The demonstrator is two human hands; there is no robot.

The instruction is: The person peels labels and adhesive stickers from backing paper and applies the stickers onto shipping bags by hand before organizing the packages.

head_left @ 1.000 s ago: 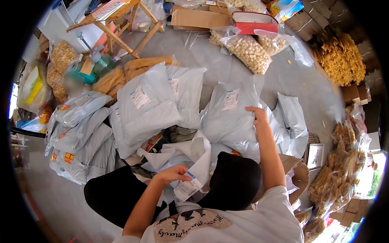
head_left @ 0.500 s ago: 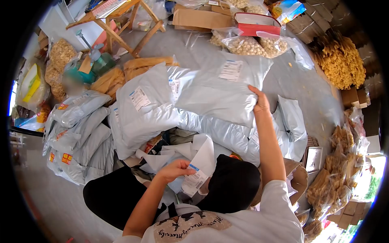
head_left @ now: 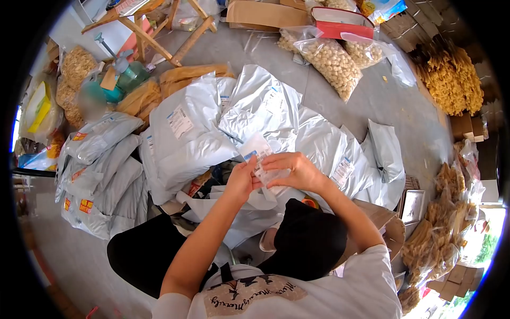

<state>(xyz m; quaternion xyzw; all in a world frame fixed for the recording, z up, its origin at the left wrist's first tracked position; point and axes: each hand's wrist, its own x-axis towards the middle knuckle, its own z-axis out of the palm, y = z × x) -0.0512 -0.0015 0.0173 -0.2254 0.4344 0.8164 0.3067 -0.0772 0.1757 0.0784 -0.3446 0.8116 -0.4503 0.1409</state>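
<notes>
Both of my hands meet at a strip of white shipping labels (head_left: pixel 256 149) above the parcels. My left hand (head_left: pixel 243 179) pinches its left edge, and my right hand (head_left: pixel 287 169) has its fingers closed on the right side. More of the white strip hangs below, over a grey plastic bag (head_left: pixel 234 215) between my knees. Just beyond my hands lies a grey parcel (head_left: pixel 260 109) with a label. Another labelled parcel (head_left: pixel 183 135) leans to the left, and one more (head_left: pixel 332 154) lies to the right.
At the left is a stack of grey parcels (head_left: pixel 101 181) with red and yellow stickers. A wooden stool (head_left: pixel 186 48) and a green bottle (head_left: pixel 133 77) stand behind. Farther back are bags of pale pieces (head_left: pixel 332 64), a red box (head_left: pixel 342 22) and cardboard (head_left: pixel 265 14).
The parcel my right hand held now lies at the back middle, released. My right hand has come in to the label strip, which my left hand has raised forward.
</notes>
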